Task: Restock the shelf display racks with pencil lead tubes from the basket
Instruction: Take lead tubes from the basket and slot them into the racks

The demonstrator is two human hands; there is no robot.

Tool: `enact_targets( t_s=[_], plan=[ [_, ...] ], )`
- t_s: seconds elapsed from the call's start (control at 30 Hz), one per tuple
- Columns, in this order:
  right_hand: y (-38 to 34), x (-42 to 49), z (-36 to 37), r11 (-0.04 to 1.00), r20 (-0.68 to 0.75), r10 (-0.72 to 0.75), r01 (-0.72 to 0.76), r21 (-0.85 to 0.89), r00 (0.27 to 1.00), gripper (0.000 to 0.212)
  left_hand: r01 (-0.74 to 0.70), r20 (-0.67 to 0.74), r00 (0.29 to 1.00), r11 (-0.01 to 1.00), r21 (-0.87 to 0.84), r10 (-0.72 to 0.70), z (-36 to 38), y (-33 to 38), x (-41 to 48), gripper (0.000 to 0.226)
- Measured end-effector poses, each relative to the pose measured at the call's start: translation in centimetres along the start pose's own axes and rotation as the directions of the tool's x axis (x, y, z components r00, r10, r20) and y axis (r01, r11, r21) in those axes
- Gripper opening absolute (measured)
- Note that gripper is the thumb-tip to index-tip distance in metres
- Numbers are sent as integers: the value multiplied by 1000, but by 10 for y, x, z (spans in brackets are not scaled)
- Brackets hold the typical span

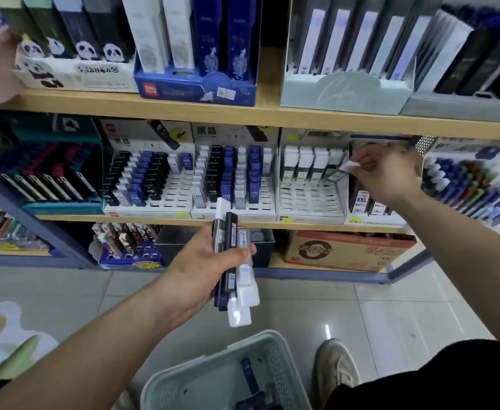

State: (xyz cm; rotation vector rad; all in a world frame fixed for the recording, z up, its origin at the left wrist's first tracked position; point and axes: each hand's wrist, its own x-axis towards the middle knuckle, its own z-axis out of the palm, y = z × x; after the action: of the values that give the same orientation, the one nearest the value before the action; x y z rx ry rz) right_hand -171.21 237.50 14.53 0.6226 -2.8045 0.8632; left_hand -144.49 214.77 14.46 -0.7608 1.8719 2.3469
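My left hand (210, 261) grips a bundle of several pencil lead tubes (233, 261), white, black and dark blue, held upright in front of the middle shelf. My right hand (386, 173) reaches to the third white display rack (310, 199) and pinches a white-capped lead tube (341, 170) at the right end of its back row. Two more racks (148, 184) (234, 184) to the left hold black, blue and white tubes with many empty slots in front. A pale green basket (213, 371) sits low in front of me with a few dark blue tubes (250, 377) inside.
Wooden shelves carry pen boxes above (195, 54) and a cardboard box (346, 250) on the bottom shelf. A rack of coloured pens (461, 179) stands right of my right hand. My shoe (336, 368) rests on the tiled floor beside the basket.
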Motion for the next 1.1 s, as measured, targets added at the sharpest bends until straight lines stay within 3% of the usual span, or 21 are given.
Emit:
enact_targets(
  t_s=[0.3, 0.43, 0.8, 1.1],
  plan=[
    [6, 0, 5, 989, 44, -93, 97, -113, 995, 11, -6, -7, 1000, 999, -40, 5, 9, 8, 16, 26],
    [6, 6, 11, 966, -58, -181, 167, -199, 982, 19, -15, 2, 1000, 1000, -19, 15, 12, 5, 17, 23],
    [-7, 10, 33, 953, -172, -196, 146, -267, 965, 19, -16, 13, 1000, 995, -95, 17, 21, 6, 24, 26],
    [6, 3, 33, 902, -119, -255, 192, -386, 960, 29, -41, 4, 999, 986, -162, 42, 11, 14, 21, 32]
  ],
)
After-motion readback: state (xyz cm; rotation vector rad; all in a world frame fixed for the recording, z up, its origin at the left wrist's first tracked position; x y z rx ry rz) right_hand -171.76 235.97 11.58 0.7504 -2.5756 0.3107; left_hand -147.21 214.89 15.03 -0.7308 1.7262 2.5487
